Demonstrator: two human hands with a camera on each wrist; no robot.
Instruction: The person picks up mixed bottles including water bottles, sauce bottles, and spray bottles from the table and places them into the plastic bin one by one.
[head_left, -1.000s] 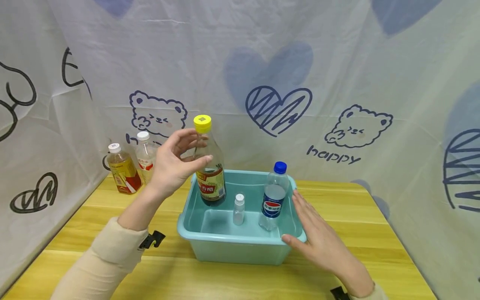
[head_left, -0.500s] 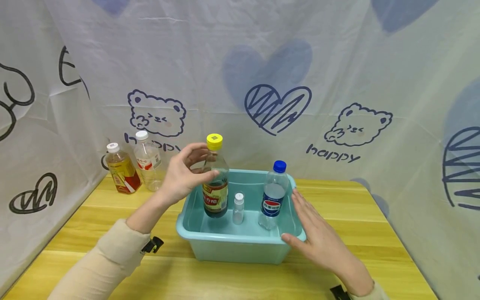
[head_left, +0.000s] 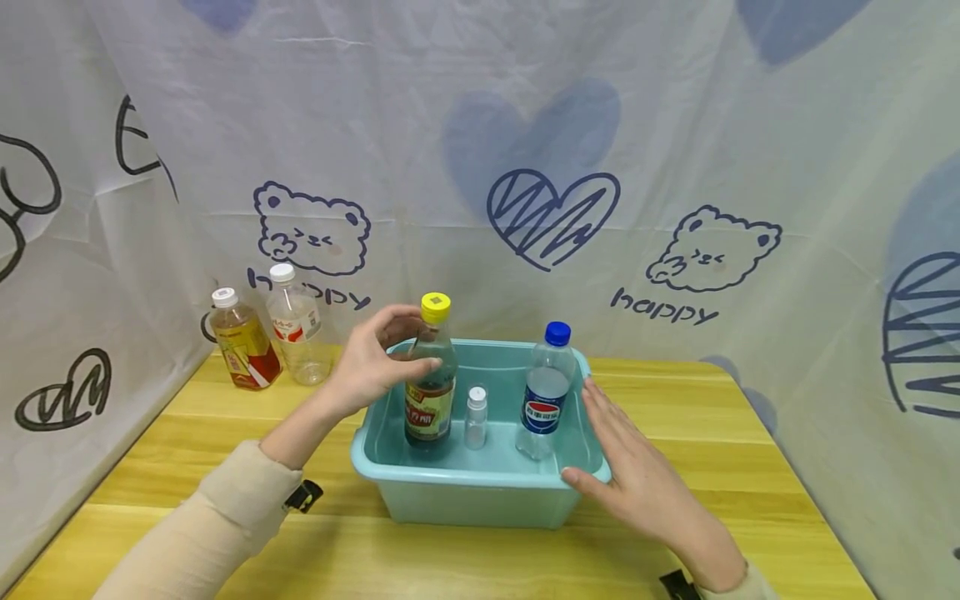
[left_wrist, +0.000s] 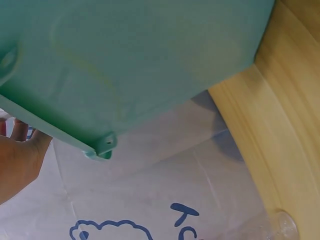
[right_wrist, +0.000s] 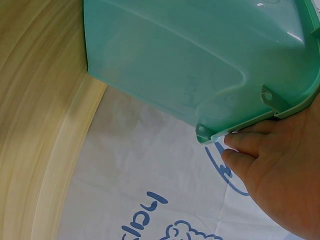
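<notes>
My left hand (head_left: 375,360) grips the neck of a yellow-capped glass bottle (head_left: 429,412) with dark liquid and a red and yellow label. That bottle stands inside the left part of the light teal plastic tub (head_left: 480,500). In the left wrist view, only part of the left hand (left_wrist: 20,160) shows past the tub's rim. My right hand (head_left: 637,467) rests along the tub's right rim with straight fingers, as the right wrist view also shows. Inside the tub are a small white-capped clear bottle (head_left: 476,421) and a blue-capped Pepsi bottle (head_left: 543,408).
To the left on the wooden table (head_left: 675,425) stand a white-capped bottle of amber liquid (head_left: 247,348) and a clear white-capped bottle (head_left: 300,333). A printed white cloth (head_left: 420,125) hangs behind and at the sides.
The left hand has lowered the yellow-capped bottle deeper into the tub and slightly to the right. The right hand has stayed at the rim.
</notes>
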